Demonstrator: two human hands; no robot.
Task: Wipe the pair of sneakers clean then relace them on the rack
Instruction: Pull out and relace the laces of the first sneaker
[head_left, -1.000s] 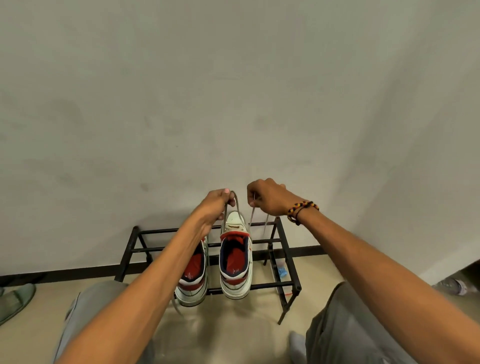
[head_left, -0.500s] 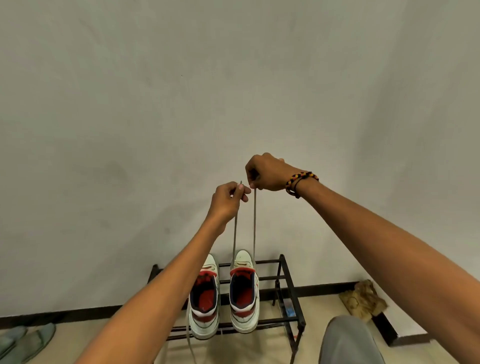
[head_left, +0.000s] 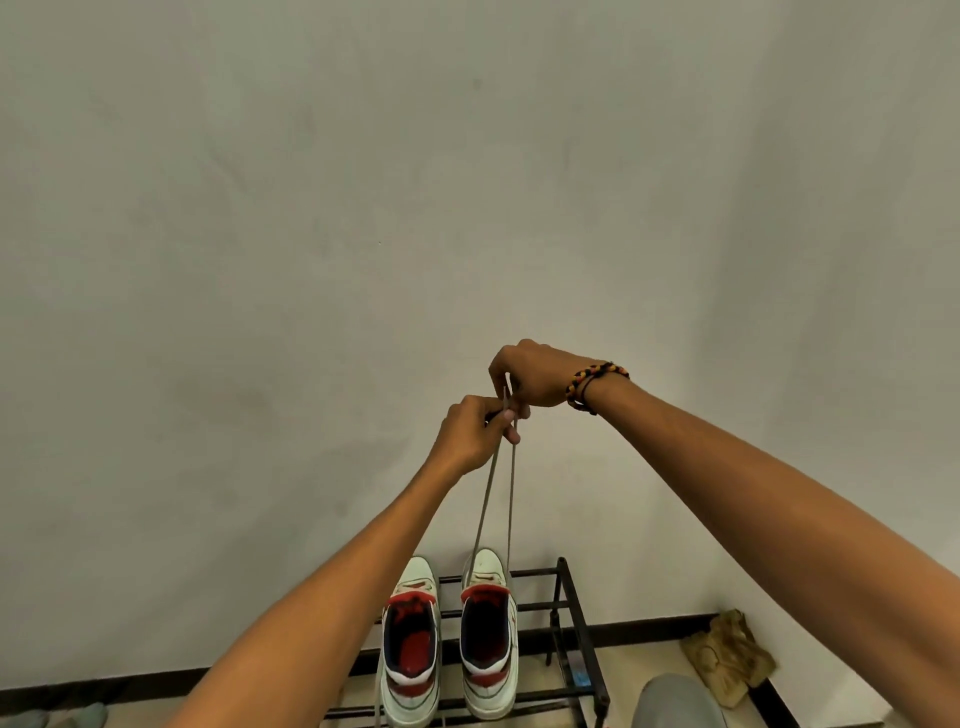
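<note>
Over the last second I had raised both hands well above the rack (head_left: 582, 631), and the 2 ends of the lace (head_left: 510, 499) had gone from short loops near the tongue to long, taut lines running up from the right-hand sneaker (head_left: 488, 636). My left hand (head_left: 470, 434) was curled closed, pinching 1 end between thumb and fingers, and my right hand (head_left: 530, 371), the one with the beaded bracelet (head_left: 597, 383), was pinching the other end just above it; the 2 hands had drifted together until they were touching or nearly so. The head camera had tipped upward too, so the wall filled most of the view and the rack sat low in it. Both sneakers stood side by side on the top tier, toes to the wall, and the left-hand sneaker (head_left: 410, 649) had a loose lace hanging down past its heel. I judged I was evening out the 2 ends on the right-hand sneaker so they matched in length before threading on through its eyelets, which I could not make out from here. A crumpled brown cloth (head_left: 730, 660) lay on the floor beside the rack
</note>
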